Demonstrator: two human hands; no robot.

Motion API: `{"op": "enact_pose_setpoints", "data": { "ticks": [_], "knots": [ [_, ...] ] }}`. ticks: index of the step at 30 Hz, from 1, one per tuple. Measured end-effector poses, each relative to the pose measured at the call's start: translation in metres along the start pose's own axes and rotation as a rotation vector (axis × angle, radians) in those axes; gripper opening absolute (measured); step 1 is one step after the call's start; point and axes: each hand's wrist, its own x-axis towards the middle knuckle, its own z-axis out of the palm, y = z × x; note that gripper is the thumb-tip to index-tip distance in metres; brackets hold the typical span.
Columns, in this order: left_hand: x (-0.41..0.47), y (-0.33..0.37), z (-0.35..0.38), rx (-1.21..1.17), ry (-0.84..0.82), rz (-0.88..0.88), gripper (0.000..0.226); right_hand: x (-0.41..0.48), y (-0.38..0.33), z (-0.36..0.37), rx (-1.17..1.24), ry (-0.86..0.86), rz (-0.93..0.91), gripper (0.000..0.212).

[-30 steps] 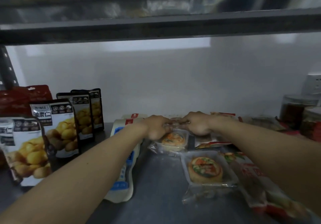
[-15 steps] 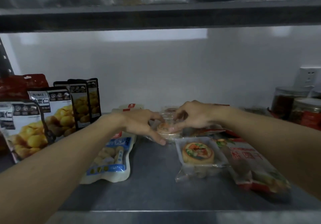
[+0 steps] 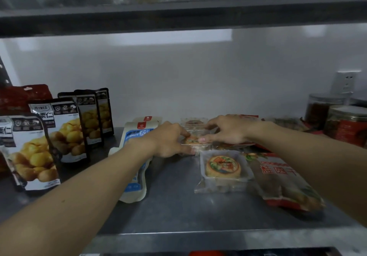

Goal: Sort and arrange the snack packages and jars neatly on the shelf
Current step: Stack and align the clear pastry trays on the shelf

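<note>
Grey metal forms the shelf (image 3: 174, 206), and the sorting on it looks partly done. At the left end, four chestnut pouches (image 3: 65, 132) stand upright in a staggered row running toward the back edge, with a red pouch (image 3: 25, 96) upright behind them. At the right end, two lidded jars (image 3: 347, 124) stand together near the back.

The middle is unsorted. A white-and-blue peanut pouch (image 3: 137, 134) lies flat under the left forearm, with a second like it (image 3: 147, 118) behind. A clear-wrapped pastry tray (image 3: 223, 168) lies nearer the front edge, just beside a red-and-white dried-fruit bag (image 3: 282, 182), also flat. Another pastry tray (image 3: 193, 121) sits toward the back edge.

Both hands are on a third pastry pack (image 3: 191, 140) in the middle of the shelf. The left hand (image 3: 168, 142) curls its fingers round the pack's left side, while the right hand (image 3: 228, 130) pinches its right edge with the fingertips. Whether the pack is lifted or resting cannot be told.

Judging by this, the pastry trays, the flat pouches and the fruit bag are left to group and straighten.
</note>
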Motion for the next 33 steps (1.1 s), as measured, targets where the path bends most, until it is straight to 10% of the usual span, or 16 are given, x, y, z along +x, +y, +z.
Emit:
{"op": "enact_pose_setpoints", "data": {
  "ticks": [22,33],
  "knots": [
    [-0.037,0.024,-0.017,0.135,0.096,-0.070,0.071,-0.036,-0.002,-0.018,0.039,0.092,-0.052,0.057],
    [-0.094,0.071,-0.007,-0.178,0.098,0.232,0.054,-0.122,-0.028,-0.012,-0.024,0.026,0.034,0.098]
  ]
}}
